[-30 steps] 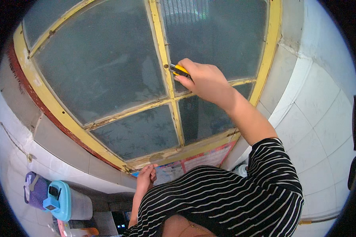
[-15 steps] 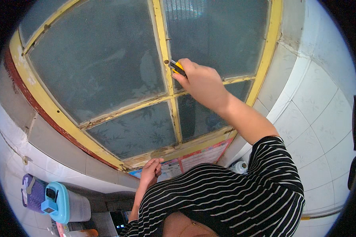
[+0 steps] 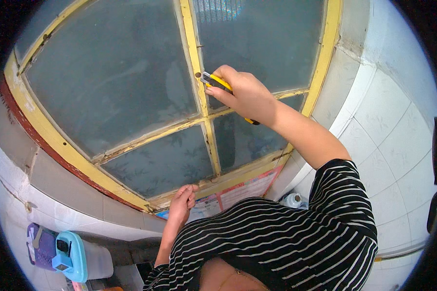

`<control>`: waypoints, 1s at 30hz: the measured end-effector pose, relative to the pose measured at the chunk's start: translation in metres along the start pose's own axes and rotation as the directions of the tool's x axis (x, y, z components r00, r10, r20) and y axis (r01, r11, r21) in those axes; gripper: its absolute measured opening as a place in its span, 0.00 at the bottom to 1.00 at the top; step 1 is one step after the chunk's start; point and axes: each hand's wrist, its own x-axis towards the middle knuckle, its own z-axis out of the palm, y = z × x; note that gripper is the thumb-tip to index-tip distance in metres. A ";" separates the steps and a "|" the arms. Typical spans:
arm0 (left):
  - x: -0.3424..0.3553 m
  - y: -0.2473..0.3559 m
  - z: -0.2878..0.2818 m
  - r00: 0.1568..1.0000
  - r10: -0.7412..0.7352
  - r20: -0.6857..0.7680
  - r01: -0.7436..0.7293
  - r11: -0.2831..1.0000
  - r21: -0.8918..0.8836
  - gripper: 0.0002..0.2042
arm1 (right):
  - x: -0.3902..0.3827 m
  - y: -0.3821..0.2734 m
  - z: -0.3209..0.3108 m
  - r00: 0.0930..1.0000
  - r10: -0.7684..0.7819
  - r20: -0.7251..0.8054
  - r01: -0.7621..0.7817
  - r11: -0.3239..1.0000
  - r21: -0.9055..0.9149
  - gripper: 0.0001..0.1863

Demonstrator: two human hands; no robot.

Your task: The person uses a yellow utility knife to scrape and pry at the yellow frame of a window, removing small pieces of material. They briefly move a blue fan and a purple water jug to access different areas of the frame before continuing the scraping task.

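My right hand (image 3: 250, 94) is closed around a yellow and black utility knife (image 3: 219, 82). Its front end meets the upright yellow bar of a window frame (image 3: 210, 140), beside a dark round spot (image 3: 198, 74). The knife's rear end shows under my palm. Large frosted panes (image 3: 116, 72) fill the frame, and its yellow paint is worn and chipped in places. Lower down, my left hand (image 3: 183, 201) is held by the bottom rail with its fingers curled together; whatever they might hold is hidden.
At lower left stand a clear bin with a light-blue lid (image 3: 73, 250), a small blue device (image 3: 61, 262) on it, and a purple basket (image 3: 40, 245). A white bottle (image 3: 294, 200) is at the right below the window. White tiled wall (image 3: 388, 140) rises on the right.
The view has shifted slightly, so the window sits further left. My right hand has turned a little, showing more of the knife and its rear end. My left hand stays curled.
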 end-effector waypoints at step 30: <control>-0.037 -0.011 -0.035 0.989 0.029 -0.148 -0.036 0.998 -0.043 0.10 | -0.011 -0.034 0.016 0.992 0.023 -0.126 -0.075 0.902 -0.426 0.12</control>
